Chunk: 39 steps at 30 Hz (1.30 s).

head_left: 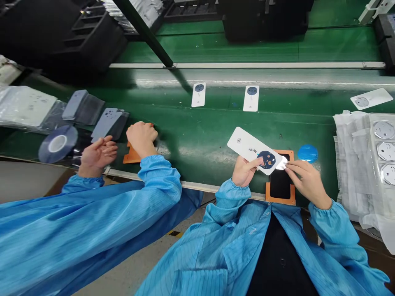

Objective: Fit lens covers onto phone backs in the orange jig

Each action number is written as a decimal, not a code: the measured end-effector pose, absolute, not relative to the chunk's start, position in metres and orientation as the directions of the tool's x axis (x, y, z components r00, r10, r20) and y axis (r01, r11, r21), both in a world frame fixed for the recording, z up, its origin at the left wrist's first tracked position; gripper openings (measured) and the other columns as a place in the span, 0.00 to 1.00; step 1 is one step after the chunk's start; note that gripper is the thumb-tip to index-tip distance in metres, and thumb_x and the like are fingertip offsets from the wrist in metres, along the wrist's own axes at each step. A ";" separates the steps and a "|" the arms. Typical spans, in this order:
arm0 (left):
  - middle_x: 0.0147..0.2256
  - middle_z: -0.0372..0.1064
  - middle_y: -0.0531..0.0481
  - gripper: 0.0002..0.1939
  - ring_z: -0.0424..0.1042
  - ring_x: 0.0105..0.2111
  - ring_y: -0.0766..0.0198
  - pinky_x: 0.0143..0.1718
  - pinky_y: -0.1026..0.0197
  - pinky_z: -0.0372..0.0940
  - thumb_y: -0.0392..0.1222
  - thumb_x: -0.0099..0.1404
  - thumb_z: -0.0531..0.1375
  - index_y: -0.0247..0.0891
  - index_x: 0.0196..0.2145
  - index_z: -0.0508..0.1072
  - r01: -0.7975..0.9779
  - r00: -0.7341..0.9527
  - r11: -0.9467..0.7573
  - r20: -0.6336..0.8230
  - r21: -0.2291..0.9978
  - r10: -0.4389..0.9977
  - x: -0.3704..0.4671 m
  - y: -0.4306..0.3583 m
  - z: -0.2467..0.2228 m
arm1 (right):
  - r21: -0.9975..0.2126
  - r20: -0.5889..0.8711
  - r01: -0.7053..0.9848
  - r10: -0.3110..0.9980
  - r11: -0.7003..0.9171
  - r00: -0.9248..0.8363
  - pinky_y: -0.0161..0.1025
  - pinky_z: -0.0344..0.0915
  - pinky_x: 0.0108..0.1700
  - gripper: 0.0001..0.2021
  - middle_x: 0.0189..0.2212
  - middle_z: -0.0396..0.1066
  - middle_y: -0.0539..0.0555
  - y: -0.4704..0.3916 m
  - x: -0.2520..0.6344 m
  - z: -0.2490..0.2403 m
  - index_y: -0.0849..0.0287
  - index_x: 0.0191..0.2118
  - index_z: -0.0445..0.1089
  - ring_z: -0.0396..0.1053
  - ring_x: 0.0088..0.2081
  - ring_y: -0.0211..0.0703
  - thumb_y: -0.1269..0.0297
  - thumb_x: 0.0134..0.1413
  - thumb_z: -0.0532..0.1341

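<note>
My left hand (243,170) grips a white phone back panel (247,142), tilted above the bench, with its thumb by the dark round camera area (266,160). Close to the panel's right end, my right hand (304,179) pinches a small, shiny whitish piece (282,163); whether it touches the panel I cannot tell. Below both hands lies an orange fixture (280,201) with a black recess (280,183). A blue round film (307,153) rests right of the fixture.
White panels (198,98) (251,102) (375,98) lie along the green bench. At right stands a stack of clear trays (372,185) with round metallic parts. On the left, a co-worker's hands (140,137) are near another orange fixture (132,155), grey panels (106,123) and a tape roll (58,144).
</note>
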<state>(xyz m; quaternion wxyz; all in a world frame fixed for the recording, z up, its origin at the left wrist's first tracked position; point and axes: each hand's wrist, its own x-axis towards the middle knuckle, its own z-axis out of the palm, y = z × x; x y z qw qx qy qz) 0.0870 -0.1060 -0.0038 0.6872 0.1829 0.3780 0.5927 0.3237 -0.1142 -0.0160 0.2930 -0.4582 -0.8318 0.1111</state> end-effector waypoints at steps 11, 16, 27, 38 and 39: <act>0.24 0.73 0.50 0.19 0.69 0.22 0.67 0.26 0.60 0.65 0.53 0.50 0.78 0.38 0.27 0.79 -0.485 -0.141 0.132 -0.226 0.865 0.964 0.115 -0.106 -0.011 | -0.613 0.542 0.579 0.819 0.538 -0.187 0.48 0.76 0.46 0.08 0.40 0.80 0.53 -0.138 0.289 0.041 0.51 0.44 0.77 0.79 0.42 0.49 0.71 0.63 0.65; 0.23 0.73 0.47 0.29 0.70 0.22 0.66 0.26 0.60 0.66 0.68 0.64 0.62 0.36 0.28 0.78 -0.368 -0.073 0.102 -0.138 0.924 0.988 0.127 -0.113 -0.016 | -0.546 0.557 0.707 0.825 0.450 -0.095 0.48 0.76 0.47 0.02 0.42 0.79 0.58 -0.127 0.263 0.026 0.54 0.40 0.75 0.78 0.45 0.50 0.67 0.64 0.64; 0.52 0.77 0.40 0.28 0.76 0.54 0.52 0.58 0.53 0.70 0.60 0.75 0.53 0.35 0.56 0.78 -0.070 -0.027 -0.175 0.174 0.982 0.984 0.131 -0.125 -0.012 | -0.559 0.608 0.701 0.794 0.442 -0.016 0.43 0.75 0.47 0.03 0.41 0.79 0.57 -0.115 0.262 0.022 0.57 0.39 0.76 0.78 0.44 0.47 0.70 0.64 0.64; 0.60 0.71 0.39 0.24 0.72 0.59 0.53 0.61 0.51 0.69 0.52 0.78 0.51 0.36 0.62 0.72 0.047 0.060 -0.398 0.395 0.916 0.917 0.133 -0.126 -0.006 | -0.565 0.625 0.701 0.780 0.434 0.020 0.43 0.75 0.45 0.05 0.39 0.79 0.57 -0.113 0.260 0.022 0.57 0.39 0.75 0.78 0.42 0.46 0.71 0.64 0.61; 0.61 0.69 0.38 0.25 0.71 0.60 0.53 0.62 0.50 0.68 0.52 0.78 0.51 0.36 0.63 0.71 0.042 0.065 -0.410 0.407 0.911 0.911 0.134 -0.128 -0.004 | -0.567 0.625 0.700 0.780 0.433 0.024 0.43 0.75 0.44 0.05 0.39 0.79 0.56 -0.113 0.259 0.022 0.56 0.39 0.74 0.78 0.42 0.46 0.71 0.64 0.61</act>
